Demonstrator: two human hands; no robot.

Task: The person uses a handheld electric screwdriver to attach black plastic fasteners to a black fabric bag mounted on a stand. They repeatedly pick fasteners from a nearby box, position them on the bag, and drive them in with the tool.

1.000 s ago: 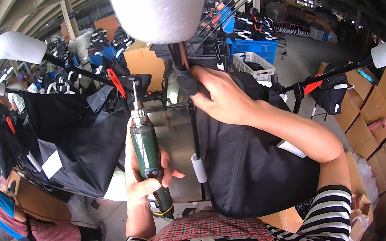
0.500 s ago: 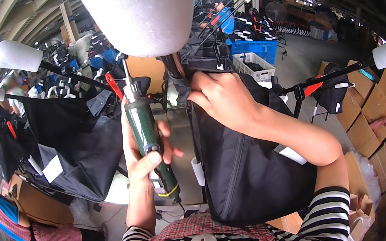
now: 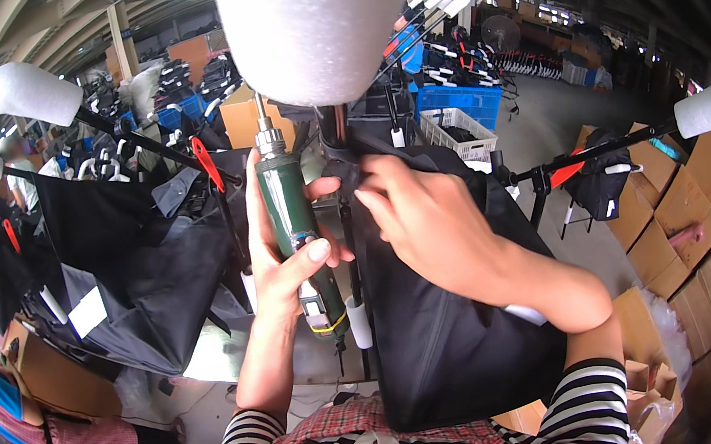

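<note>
Left hand (image 3: 288, 264): wrapped around the driver, thumb across its front, fingers behind the barrel; sits at about 9 o'clock from the right hand.
Driver (image 3: 294, 231): green powered screwdriver held near upright, chuck and bit at 12 o'clock from the grip, tail end with a yellow band at 6 o'clock below the palm. The bit tip meets the underside of the foam roll; the exact contact point is probably hidden.
Right hand (image 3: 428, 216): fingers curled and pressed onto the top edge of the bag, pinching its fabric near the rod.
Bag (image 3: 446, 337): black fabric, hanging from 12 to 6 o'clock below the right hand, just beside the driver at its 3 o'clock.
Foam roll (image 3: 325, 20): white cylinder at 12 o'clock, above both hands.
Rod (image 3: 351, 250): dark upright bar between driver and bag.
Boxes (image 3: 674, 202): brown cartons at 3 o'clock, well apart.
</note>
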